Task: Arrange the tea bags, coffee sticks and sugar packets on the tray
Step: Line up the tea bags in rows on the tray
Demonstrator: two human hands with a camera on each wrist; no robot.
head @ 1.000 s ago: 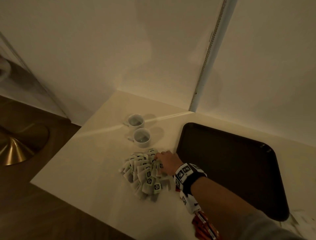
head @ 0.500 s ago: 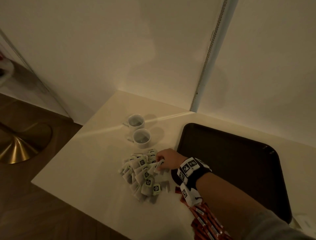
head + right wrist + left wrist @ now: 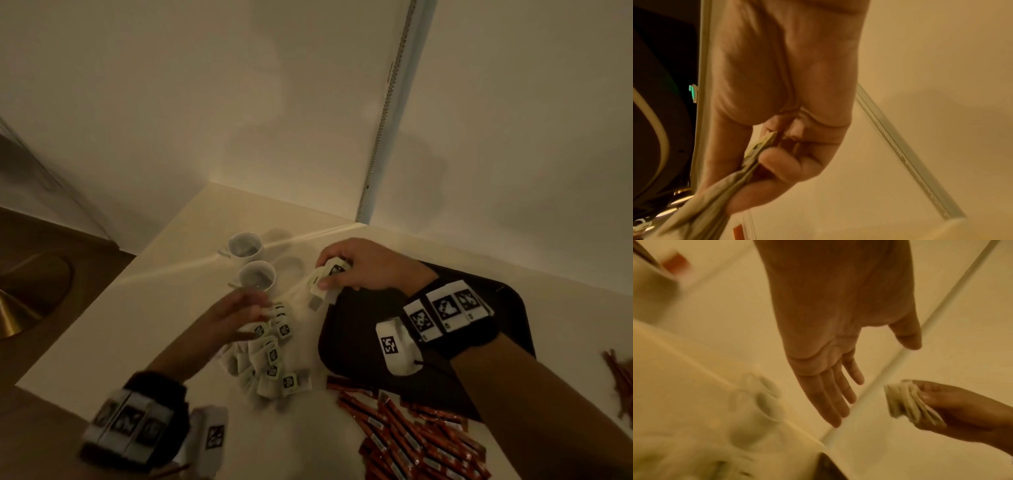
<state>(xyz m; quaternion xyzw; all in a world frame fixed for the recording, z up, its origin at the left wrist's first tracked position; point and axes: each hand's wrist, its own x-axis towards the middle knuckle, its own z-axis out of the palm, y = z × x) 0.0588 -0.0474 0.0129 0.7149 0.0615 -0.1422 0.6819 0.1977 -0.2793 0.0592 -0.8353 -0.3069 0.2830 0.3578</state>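
Pinching a small stack of tea bags (image 3: 328, 278) between thumb and curled fingers, the right hand (image 3: 359, 265) hovers over the far-left corner of the dark tray (image 3: 507, 308). The left hand (image 3: 236, 317) — fingers straight, holding nothing — reaches over the tea-bag pile (image 3: 270, 356) on the desk (image 3: 102, 325). Red coffee sticks (image 3: 404, 435) lie scattered just beside the tray's near edge — two white cups (image 3: 251, 262) stand beyond the pile.

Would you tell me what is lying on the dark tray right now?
The visible part of the tray is bare. The right hand, gripping a bunch of tea bags, hangs over its far left corner, and the right forearm hides much of the near side.
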